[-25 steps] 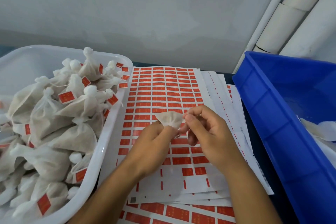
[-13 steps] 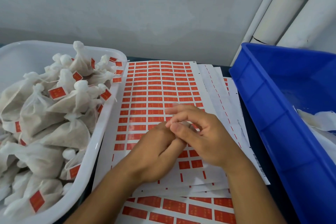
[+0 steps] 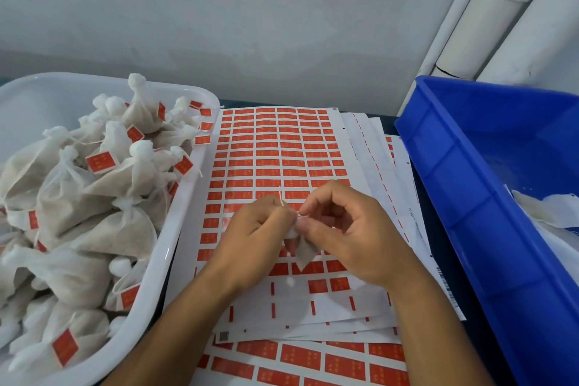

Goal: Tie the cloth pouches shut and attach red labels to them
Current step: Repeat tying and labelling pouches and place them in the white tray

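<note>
Pouch (image 3: 303, 250) hangs between both hands, left hand (image 3: 257, 235) and right hand (image 3: 351, 232) pinching its neck

So a second ago the pouch (image 3: 303, 252) was poking up above both hands, held between the fingertips. Half a second ago it was basically buried under them, right hand (image 3: 351, 235) lying flat over the left hand (image 3: 255, 233). Now it hangs below the fingers, bottom corner pointing down at the label sheet (image 3: 282, 147). The right hand's fingers have arched up and pinch at the pouch neck, and a thin string (image 3: 281, 197) sticks up from the left hand's fingertips.
</note>
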`<state>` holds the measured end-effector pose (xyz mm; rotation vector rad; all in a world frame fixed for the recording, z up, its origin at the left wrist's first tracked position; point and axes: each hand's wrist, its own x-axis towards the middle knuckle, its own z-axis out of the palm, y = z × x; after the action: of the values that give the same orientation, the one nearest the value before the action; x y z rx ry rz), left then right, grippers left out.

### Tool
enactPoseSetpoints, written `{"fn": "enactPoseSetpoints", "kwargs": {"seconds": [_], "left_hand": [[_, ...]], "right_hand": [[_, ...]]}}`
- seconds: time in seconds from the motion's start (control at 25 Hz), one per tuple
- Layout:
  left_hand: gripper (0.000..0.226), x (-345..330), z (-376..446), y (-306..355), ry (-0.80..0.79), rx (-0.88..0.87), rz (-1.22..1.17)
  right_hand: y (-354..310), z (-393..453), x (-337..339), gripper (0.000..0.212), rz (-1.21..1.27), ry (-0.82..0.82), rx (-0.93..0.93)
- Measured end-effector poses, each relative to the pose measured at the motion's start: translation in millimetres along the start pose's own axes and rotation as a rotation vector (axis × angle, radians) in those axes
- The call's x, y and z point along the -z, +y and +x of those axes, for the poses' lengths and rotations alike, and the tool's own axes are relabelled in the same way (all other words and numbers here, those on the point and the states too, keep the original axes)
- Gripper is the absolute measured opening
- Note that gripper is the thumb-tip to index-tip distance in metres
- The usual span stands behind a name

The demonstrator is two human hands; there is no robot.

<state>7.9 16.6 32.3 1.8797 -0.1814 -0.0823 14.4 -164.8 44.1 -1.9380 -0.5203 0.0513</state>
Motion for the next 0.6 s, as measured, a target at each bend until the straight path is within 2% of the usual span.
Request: {"fn": "enactPoseSetpoints", "kwargs": {"seconds": [0.16, 0.44, 0.6], "left_hand": [[0.048, 2, 1, 1, 0.005, 0.095, -0.015], [0.047, 1, 0, 8, 0.08, 0.232, -0.135], [0.041, -2, -1, 16, 0.148, 0.325, -0.148]], "right_hand": [[-1, -1, 0, 0.009, -0.113, -0.007, 0.047], [-2, -1, -4, 0.025, -0.313, -0.004, 0.088], [-2, -2, -5, 0.034, -0.306, -0.009, 0.053]]}}
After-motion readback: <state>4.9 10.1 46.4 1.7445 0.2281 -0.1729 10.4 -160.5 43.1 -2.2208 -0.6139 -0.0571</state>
